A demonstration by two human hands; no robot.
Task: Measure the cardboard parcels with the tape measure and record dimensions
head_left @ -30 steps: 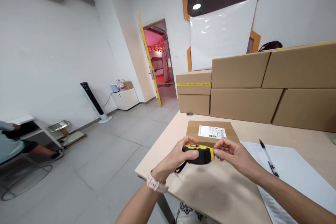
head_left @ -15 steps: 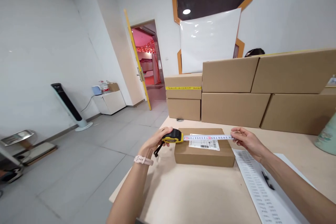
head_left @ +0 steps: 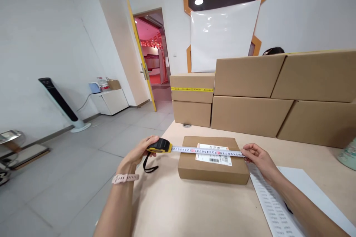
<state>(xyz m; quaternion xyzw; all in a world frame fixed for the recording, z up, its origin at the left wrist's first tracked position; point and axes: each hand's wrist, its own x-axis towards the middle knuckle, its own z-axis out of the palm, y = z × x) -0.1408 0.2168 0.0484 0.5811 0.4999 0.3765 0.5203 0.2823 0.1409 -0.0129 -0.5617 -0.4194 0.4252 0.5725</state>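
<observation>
My left hand (head_left: 141,150) is closed around the black and yellow case of a tape measure (head_left: 160,145), left of a flat cardboard box (head_left: 214,173). A black wrist strap dangles from the case. The white blade runs out across the top of the box and over its shipping label (head_left: 213,159). At the box's right edge, my right hand (head_left: 257,157) pinches the free end of the blade between thumb and fingers. Below my right forearm lie printed sheets (head_left: 274,202), with a dark object partly hidden by the arm.
Stacked cardboard boxes (head_left: 250,116) line the back of the table (head_left: 200,211), with the top of a person's head (head_left: 274,50) behind them. A pale green patterned object (head_left: 347,159) stands at the right. Tiled floor lies to the left, with a tower fan (head_left: 59,100) and a low scale.
My left hand has moved left with the tape case, drawing out more blade past the box's left edge. My right hand still pinches the end. The camera view has shifted slightly.
</observation>
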